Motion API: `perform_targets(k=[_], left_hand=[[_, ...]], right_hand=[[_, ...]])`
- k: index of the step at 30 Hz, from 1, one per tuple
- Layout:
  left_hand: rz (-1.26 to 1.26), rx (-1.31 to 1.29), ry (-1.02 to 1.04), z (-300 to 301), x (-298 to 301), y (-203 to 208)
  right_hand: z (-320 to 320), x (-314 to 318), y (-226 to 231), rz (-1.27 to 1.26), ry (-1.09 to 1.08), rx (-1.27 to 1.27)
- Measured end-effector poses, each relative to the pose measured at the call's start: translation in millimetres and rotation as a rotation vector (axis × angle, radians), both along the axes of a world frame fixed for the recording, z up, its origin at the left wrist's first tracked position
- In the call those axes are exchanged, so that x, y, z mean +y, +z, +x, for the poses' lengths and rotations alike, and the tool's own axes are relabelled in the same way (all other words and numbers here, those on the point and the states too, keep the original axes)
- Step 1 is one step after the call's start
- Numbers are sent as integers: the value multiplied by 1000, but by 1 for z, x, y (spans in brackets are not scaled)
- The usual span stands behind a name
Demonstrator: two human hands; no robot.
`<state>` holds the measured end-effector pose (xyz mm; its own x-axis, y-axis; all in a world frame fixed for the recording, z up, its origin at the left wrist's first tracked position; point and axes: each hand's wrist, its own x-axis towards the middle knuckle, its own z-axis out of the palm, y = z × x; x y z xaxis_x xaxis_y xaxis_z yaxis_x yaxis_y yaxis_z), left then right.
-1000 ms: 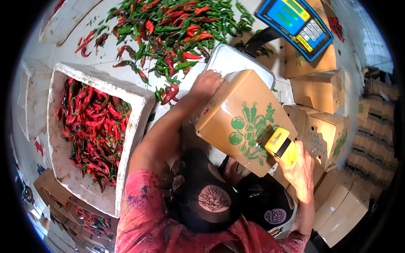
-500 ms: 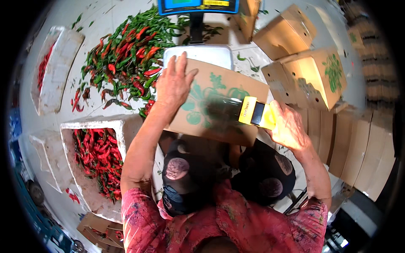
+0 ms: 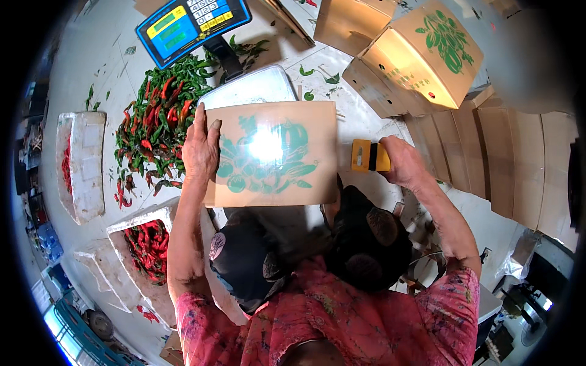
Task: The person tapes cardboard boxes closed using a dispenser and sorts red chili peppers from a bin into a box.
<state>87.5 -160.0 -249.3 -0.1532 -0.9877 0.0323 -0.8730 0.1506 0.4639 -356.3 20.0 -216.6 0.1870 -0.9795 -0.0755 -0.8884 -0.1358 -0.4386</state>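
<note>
Red peppers (image 3: pixel 148 253) in a white foam box (image 3: pixel 139 218) — then the left hand (image 3: pixel 200 149), fingers extended, against the left edge of a cardboard carton (image 3: pixel 271 155) that hides the scale platform's (image 3: pixel 251 87) near edge — rightward, apart, a yellow tape dispenser (image 3: pixel 362 155) gripped in the right hand's (image 3: pixel 404 162) fingers
</note>
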Motion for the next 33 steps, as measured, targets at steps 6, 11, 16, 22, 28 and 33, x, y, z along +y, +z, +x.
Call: perform_targets(k=[6,11,16,22,28,33], left_hand=[[247,541,101,6,-4,0],[740,843,241,24,-8,-3],[802,1005,332,14,-1,-8],[971,1471,394,-11,13,-36],[592,795,196,18,-5,1],[512,1002,-212,-58,-13,146]], right_hand=[[26,-15,-85,-72,26,-235],[35,-5,-100,-180,-55,-273],[29,2,-43,-67,-39,-153],[50,-14,110,-20,6,36],[146,-64,182,250,128,162],[178,-67,147,-664,226,143]])
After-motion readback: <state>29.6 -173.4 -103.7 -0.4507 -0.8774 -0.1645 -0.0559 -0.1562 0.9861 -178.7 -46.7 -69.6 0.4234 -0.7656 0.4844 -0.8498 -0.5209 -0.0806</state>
